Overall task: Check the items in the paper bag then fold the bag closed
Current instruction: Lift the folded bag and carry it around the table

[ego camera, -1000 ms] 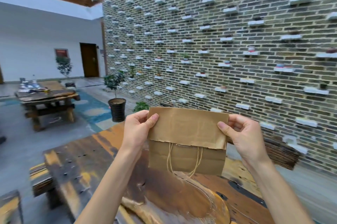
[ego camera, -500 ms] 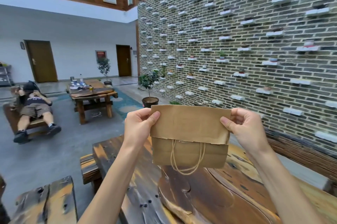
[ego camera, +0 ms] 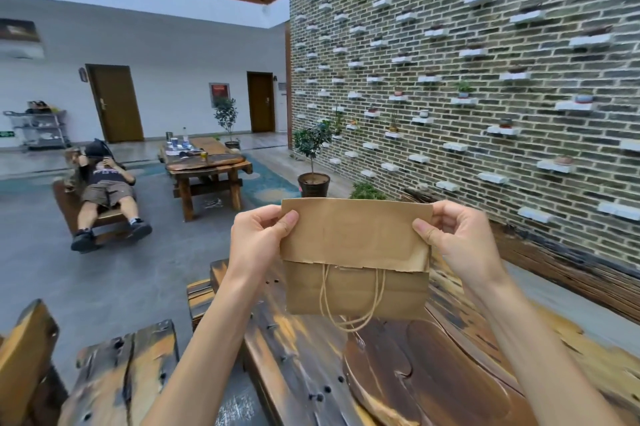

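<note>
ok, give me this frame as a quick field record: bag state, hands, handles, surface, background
bag: brown paper bag, held up in the air, top flap folded down over the front
left hand: left hand pinches the flap's left edge
right hand: right hand pinches the flap's right edge
handles: twine handles hang out below the flap edge
contents: not visible
surface: dark wooden table below the bag; contact cannot be told
background: brick wall with small shelves; potted tree; a person reclining on a wooden lounger

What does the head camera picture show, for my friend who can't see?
Two bare hands, left hand and right hand, hold up a brown paper bag with its top folded down and string handles dangling, above a dark wooden table.
</note>
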Tool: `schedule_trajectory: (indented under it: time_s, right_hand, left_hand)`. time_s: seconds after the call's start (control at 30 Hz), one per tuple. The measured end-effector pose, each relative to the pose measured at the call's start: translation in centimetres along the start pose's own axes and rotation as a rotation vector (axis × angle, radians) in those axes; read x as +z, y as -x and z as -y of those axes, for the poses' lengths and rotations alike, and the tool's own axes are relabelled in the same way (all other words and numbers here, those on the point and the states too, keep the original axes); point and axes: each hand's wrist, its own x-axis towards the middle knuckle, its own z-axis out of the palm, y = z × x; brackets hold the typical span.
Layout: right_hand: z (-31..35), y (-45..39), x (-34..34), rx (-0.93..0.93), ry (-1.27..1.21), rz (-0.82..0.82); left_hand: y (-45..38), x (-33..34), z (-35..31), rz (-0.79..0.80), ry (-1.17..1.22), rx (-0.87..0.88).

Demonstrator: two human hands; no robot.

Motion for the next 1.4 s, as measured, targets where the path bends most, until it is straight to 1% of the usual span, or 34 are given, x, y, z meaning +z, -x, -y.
schedule_trajectory:
  time_s: [0.23,0.53,0.77,0.93,1.13,1.3,1.4]
  right_hand:
    - [-3.2,-5.6,4.6,0.005,0.016,0.019]
    - [-8.9,-16.7,11.3,0.042,-0.035,-0.013]
    - [-11.6,-24.0,15.5,0.051,-0.04,-0.037]
    - [-14.4,-28.2,18.1,0.059,-0.022,-0.069]
    - [-18.7,-32.7,21.2,0.104,0.029,-0.138]
    - [-22.4,-36.8,24.2,0.107,0.157,-0.254]
    - [-24.0,-39.0,26.4,0.122,0.191,-0.305]
  left_hand:
    - [-5.6,-1.9,3.6,0.026,0.033,-0.013]
    - [-19.3,-3.3,9.9,0.105,0.015,-0.016]
    - [-28.2,-3.7,13.2,0.14,0.047,-0.024]
    - [-34.1,-3.7,16.8,0.182,0.053,-0.043]
    - [-41.9,-3.0,22.6,0.276,0.085,-0.07]
    - [-48.9,-2.0,28.2,0.382,0.152,-0.116]
    - [-52.9,-1.6,31.3,0.443,0.18,-0.14]
